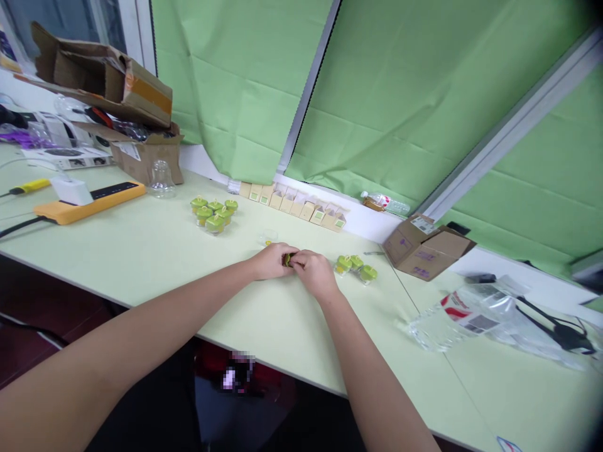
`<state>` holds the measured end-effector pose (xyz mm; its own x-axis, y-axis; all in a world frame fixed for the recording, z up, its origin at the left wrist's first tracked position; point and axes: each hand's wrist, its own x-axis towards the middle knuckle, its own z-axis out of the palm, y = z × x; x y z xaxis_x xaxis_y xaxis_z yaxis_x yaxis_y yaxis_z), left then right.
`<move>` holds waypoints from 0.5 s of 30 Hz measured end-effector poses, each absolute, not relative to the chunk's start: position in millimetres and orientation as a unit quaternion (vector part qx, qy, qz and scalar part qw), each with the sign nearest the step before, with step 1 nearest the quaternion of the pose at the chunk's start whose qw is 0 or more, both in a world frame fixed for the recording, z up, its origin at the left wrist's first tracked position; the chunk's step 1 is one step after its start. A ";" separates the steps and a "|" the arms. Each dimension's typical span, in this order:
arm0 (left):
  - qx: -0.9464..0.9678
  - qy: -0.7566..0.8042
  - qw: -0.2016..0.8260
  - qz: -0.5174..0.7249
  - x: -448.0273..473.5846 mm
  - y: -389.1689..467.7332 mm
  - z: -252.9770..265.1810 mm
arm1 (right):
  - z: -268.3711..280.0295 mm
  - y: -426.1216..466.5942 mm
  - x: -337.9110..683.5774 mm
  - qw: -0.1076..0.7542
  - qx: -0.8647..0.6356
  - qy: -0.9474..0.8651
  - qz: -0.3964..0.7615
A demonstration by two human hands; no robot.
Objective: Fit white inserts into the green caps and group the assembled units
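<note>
Both forearms reach out from the bottom of the view over the pale green table (141, 251), and the left hand (272, 260) and right hand (315, 270) meet at its middle, fingertips pressed together around a small green-capped piece (287, 259). Each hand pinches one side of it; whether the piece is being closed or opened cannot be told, as the fingers hide most of it.

Just right of the right hand sits a group of three green-lidded clear jars (355, 267). A larger cluster of the same jars (214, 213) stands well apart to the upper left, and a single clear part (268, 237) lies just beyond the hands. Judging by this, several jars look already assembled, one is in hand, and little loose stock remains close by.

A row of small cartons (292, 202) lines the wall, and an open cardboard box (426, 248) lies to the right.
</note>
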<state>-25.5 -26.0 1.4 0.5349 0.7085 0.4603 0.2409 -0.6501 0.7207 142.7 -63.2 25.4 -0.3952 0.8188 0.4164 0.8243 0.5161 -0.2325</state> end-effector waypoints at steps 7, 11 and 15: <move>0.819 0.293 0.274 0.409 -26.0 -28.4 8.4 | 27.7 -60.9 147.1 0.306 -0.491 -0.815 0.029; 0.819 0.287 0.270 0.417 -25.5 -27.3 6.6 | 27.8 -58.9 147.6 0.315 -0.481 -0.818 0.023; 0.810 0.281 0.281 0.431 -22.3 -27.9 5.5 | 23.5 -58.2 145.5 0.320 -0.491 -0.810 -0.011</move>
<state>-22.3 -27.9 5.5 0.4709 0.6979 0.5396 0.2135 -0.6836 0.6979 145.5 -58.2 23.5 -0.3129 0.7891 0.5286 0.8029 0.5171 -0.2966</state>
